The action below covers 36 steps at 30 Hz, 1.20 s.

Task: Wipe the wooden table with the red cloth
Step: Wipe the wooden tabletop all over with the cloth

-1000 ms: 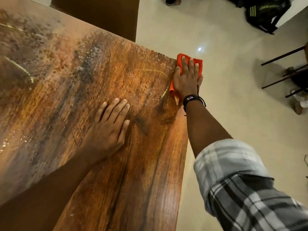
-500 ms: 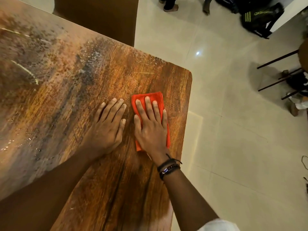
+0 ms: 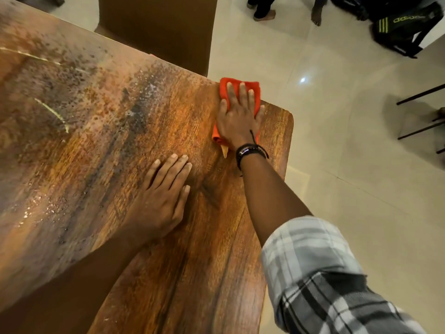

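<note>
We are wiping the wooden surface (image 3: 101,145) at its far edge, so we keep the right hand (image 3: 238,120) flat and pull back along the grain. The red cloth (image 3: 240,81) must not slide off just beyond the fingers (image 3: 243,94). The left hand (image 3: 161,196) braces nearer us, its fingers (image 3: 172,168) straight and together. The right fingers, slightly spread, press the cloth beneath them. Half a second ago that cloth lay just beside the left fingers; now it is well ahead of them.

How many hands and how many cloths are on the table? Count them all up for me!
Hands: 2, the left hand lying flat and the right hand pressing on the cloth
Cloths: 1, the red cloth
Total: 3 things on the wooden table
</note>
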Motion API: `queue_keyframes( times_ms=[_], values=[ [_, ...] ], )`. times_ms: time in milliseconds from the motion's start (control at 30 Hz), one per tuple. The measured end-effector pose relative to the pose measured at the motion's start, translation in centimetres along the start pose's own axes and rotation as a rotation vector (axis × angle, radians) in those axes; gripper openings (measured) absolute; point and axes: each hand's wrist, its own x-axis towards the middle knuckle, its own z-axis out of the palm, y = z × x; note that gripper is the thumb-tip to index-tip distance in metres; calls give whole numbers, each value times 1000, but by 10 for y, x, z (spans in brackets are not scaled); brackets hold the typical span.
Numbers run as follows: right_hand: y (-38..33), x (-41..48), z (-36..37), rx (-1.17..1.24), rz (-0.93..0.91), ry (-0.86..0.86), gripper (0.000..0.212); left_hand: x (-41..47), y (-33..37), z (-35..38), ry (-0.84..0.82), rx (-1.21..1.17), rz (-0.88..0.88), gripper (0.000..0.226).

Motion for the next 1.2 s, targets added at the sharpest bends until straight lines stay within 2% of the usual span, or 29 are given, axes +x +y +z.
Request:
queue_keyframes(
  times_ms=[100, 167, 367, 600, 667, 767, 900, 1033, 1200],
  values=[
    [47, 8, -19, 34, 178, 32, 56, -1, 0, 0, -2, -5, -1, 55],
    [74, 2, -27, 55, 219, 47, 55, -1, 0, 0, -2, 7, 2, 55],
    [81, -76, -14, 32, 99, 65, 57, 0, 1, -3, -11, 12, 18, 55],
    [61, -282, 25, -36, -24, 77, 57, -1, 2, -6, -40, 7, 39, 54],
    [62, -314, 30, -47, -53, 42, 57, 0, 1, -7, -49, 8, 43, 54],
    [68, -296, 28, -38, -55, 22, 58, 1, 1, -6, -56, 9, 43, 54],
    [67, -223, 20, -42, 14, 88, 58, 1, 0, -5, -69, -3, 45, 54],
    [65, -150, 10, -6, 100, 75, 58, 1, -1, -5, -82, -6, 44, 56],
    [64, -155, 13, -26, 96, 93, 61, -1, -1, -7, -87, -16, 53, 56]
  ],
)
